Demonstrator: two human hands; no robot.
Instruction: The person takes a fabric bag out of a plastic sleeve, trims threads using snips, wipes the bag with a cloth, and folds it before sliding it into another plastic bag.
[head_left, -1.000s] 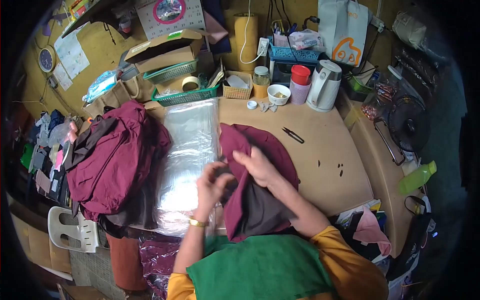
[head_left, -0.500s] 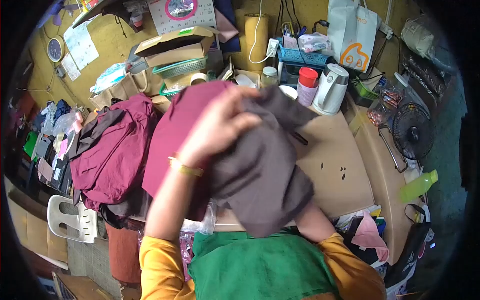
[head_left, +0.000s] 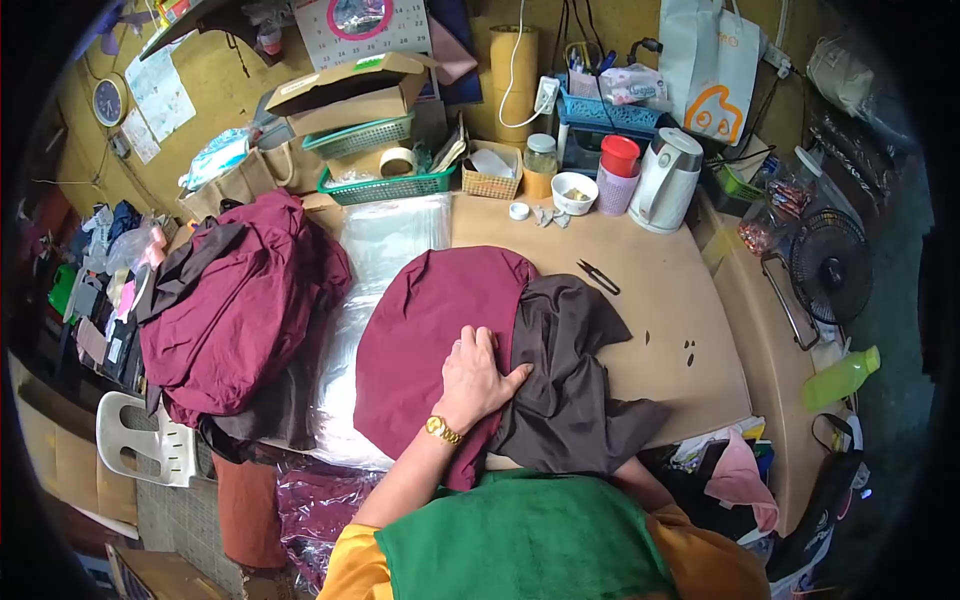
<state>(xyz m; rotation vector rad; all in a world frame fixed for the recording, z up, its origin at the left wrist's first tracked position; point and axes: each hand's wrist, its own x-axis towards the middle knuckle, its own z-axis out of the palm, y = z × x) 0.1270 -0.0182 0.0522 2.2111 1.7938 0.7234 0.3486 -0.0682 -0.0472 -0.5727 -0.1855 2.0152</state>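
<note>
One two-tone cloth piece (head_left: pixel 430 310) on the tabletop (head_left: pixel 690 400), left side overlapping slick clear plastic sheets (head_left: pixel 395 230). Maroon panel: smooth, matte weave, rounded end facing away from wearer, long axis fore-aft. Dark brown section (head_left: pixel 565 390) bunched in soft folds to its right. Left hand (head_left: pixel 478 380) palm-down on maroon by the seam, fingers spread slightly, not gripping. Right hand hidden near brown cloth; can't tell its fingers' state.
</note>
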